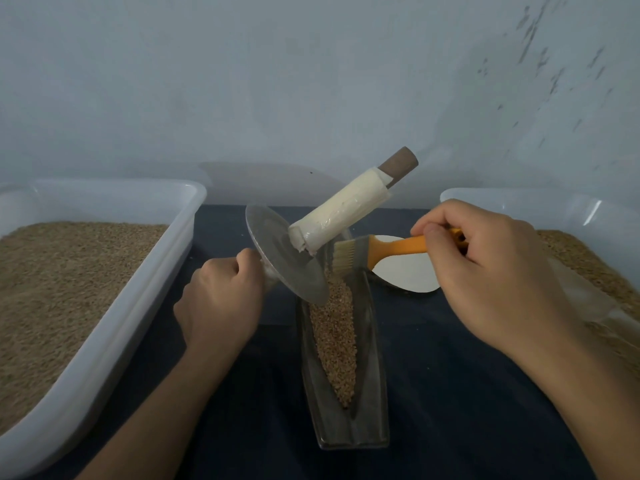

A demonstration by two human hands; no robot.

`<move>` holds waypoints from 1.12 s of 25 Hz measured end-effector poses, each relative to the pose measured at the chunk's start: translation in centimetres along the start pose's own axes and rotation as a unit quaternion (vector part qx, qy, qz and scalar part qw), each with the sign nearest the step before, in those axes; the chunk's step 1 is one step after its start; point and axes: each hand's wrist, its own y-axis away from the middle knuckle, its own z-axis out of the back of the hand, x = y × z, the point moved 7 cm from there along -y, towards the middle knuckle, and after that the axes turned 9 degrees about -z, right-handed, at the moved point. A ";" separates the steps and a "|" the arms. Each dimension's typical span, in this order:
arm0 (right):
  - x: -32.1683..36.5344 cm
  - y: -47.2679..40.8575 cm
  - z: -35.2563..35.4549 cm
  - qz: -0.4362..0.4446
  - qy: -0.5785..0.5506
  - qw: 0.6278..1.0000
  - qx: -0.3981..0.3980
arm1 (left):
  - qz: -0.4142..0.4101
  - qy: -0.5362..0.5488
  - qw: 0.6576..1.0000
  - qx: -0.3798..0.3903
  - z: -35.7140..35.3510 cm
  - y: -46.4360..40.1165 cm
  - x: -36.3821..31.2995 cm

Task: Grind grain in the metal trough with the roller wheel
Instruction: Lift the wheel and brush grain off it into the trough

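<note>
A narrow metal trough (375, 393) lies lengthwise on the dark cloth, with brown grain (334, 337) along its groove. The roller wheel (280, 252), a flat metal disc on an axle, is lifted and tilted above the trough's far end. Its white-wrapped handle (341, 211) points up and right, ending in bare brown wood. My left hand (221, 299) grips the axle's near handle, which the hand mostly hides. My right hand (485, 268) pinches the orange handle of a small brush (381, 249). The bristles sit just right of the disc, over the grain.
A white plastic tub (145, 271) full of grain stands at the left. A second white tub (519, 202) with grain stands at the right, partly behind my right hand. A white round plate (405, 275) lies behind the brush. A pale wall closes the back.
</note>
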 end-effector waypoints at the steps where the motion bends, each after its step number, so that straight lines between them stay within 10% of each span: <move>1: -0.2 -0.1 0.3 0.001 -0.001 1.000 -0.018 | -0.004 0.005 1.000 0.005 -0.2 0.1 -0.1; 7: -2.3 -0.3 0.4 0.015 0.145 0.984 -0.103 | -0.044 -0.008 0.999 0.023 -0.8 0.5 -1.4; 13: -7.3 2.0 -5.4 -0.017 0.369 0.927 0.058 | -0.105 -0.055 0.993 0.025 -0.5 0.2 -2.7; 22: -7.4 4.3 -6.6 0.007 0.306 0.932 0.192 | -0.156 -0.133 0.979 0.017 -0.3 -0.5 -3.0; 28: -4.9 1.8 -0.4 -0.002 0.113 0.991 -0.071 | -0.189 -0.184 0.965 0.014 -0.7 -1.1 -3.9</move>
